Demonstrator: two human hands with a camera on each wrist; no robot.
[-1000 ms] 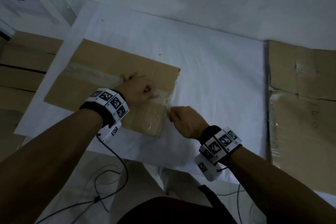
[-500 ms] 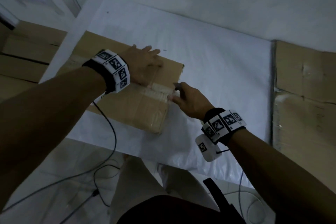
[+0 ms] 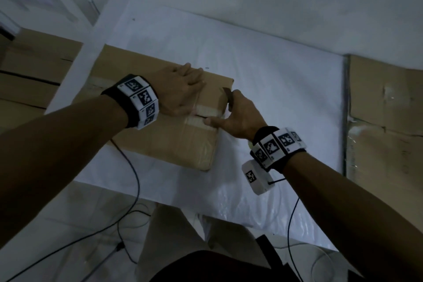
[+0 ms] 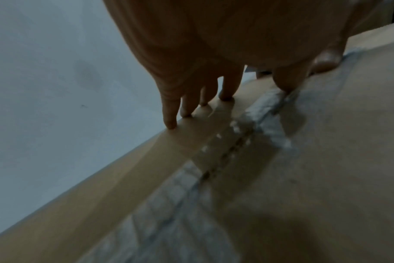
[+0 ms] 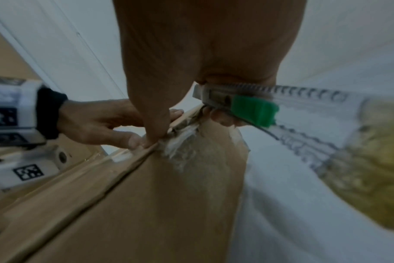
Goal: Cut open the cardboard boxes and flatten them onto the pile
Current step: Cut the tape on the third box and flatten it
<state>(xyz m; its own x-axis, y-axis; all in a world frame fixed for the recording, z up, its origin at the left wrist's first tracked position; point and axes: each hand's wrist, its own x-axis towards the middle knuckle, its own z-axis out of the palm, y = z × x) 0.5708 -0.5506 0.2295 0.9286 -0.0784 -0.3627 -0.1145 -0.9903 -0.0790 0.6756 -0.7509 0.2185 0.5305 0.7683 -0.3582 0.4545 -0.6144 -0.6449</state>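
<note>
A brown cardboard box (image 3: 174, 142) lies flat on the white table (image 3: 274, 89), a strip of tape (image 3: 207, 113) running along its top seam. My left hand (image 3: 183, 84) presses flat on the far flap with straight fingers (image 4: 191, 103) near the far edge. My right hand (image 3: 225, 110) is at the box's right end, its thumb (image 5: 153, 117) pressed on the seam, where the tape is torn. Its other fingers grip a clear utility knife (image 5: 254, 108) with a green slider. The blade tip is hidden behind the hand.
Flattened cardboard (image 3: 384, 126) lies on the right, beside the table. More cardboard boxes (image 3: 29, 80) stand to the left, past the table's edge. Cables (image 3: 130, 192) hang from both wrists over the table's front edge. A white wall stands close behind.
My left hand has slid from the tape seam to the far flap and flattened. My right hand has risen from the box's near right corner to the seam's end.
</note>
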